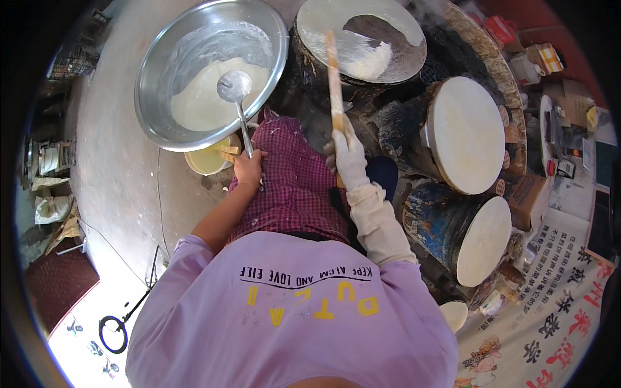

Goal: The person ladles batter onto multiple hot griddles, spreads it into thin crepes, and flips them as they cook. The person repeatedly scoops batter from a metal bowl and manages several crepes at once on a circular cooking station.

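Note:
My bare left hand (pixel 248 169) grips the handle of a metal ladle (pixel 235 87). The ladle's bowl is over pale batter (pixel 204 104) in a wide steel basin (pixel 157 128). In a white knitted glove, my right hand (pixel 350 154) holds a long, flat wooden spreader (pixel 334 82), coated with batter. The far end of the spreader reaches over a round griddle (pixel 405 58). White batter (pixel 371 60) covers part of that griddle in a thin layer, thicker near the front, and dark surface shows through elsewhere. Whether the spreader touches the griddle, I cannot tell.
A pail of yellowish liquid (pixel 208 160) with a wooden-handled tool stands below the basin. To the right, two drum stoves carry pale-covered round tops (pixel 468 136) (pixel 485 242). Beyond them are a cardboard box (pixel 526 199) and a printed banner (pixel 543 300). A ring light (pixel 113 334) stands lower left.

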Demonstrator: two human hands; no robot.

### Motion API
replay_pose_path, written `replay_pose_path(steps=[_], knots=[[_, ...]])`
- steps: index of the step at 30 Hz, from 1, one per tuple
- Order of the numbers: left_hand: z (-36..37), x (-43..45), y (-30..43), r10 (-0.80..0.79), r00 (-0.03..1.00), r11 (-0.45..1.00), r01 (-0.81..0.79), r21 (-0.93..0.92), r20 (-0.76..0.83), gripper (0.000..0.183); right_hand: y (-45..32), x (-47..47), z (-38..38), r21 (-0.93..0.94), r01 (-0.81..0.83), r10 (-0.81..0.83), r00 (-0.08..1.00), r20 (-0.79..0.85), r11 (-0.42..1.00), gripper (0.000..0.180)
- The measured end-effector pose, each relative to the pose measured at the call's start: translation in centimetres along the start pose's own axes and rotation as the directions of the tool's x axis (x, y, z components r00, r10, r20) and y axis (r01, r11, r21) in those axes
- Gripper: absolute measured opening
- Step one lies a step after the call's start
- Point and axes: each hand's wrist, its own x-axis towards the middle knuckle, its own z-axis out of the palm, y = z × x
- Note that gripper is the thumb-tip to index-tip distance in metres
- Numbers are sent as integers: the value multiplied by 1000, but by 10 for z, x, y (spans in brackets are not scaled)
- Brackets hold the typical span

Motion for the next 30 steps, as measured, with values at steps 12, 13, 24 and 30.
replay_pose_path(steps=[12, 13, 24, 30], knots=[[5, 4, -10, 56, 998, 998, -55, 42, -7, 32, -21, -7, -98, -78, -78, 86, 991, 100, 994, 47], [6, 2, -8, 64, 998, 997, -64, 35, -20, 32, -7, -10, -97, -50, -79, 84, 989, 121, 996, 47], [0, 0, 3, 34, 999, 995, -33, 91, -6, 31, -50, 113, -125, -855, -7, -480, 825, -298, 518, 42], [7, 9, -21, 59, 996, 997, -57, 46, -59, 31, -14, 94, -110, -783, 2, -473, 798, -374, 622, 48]])
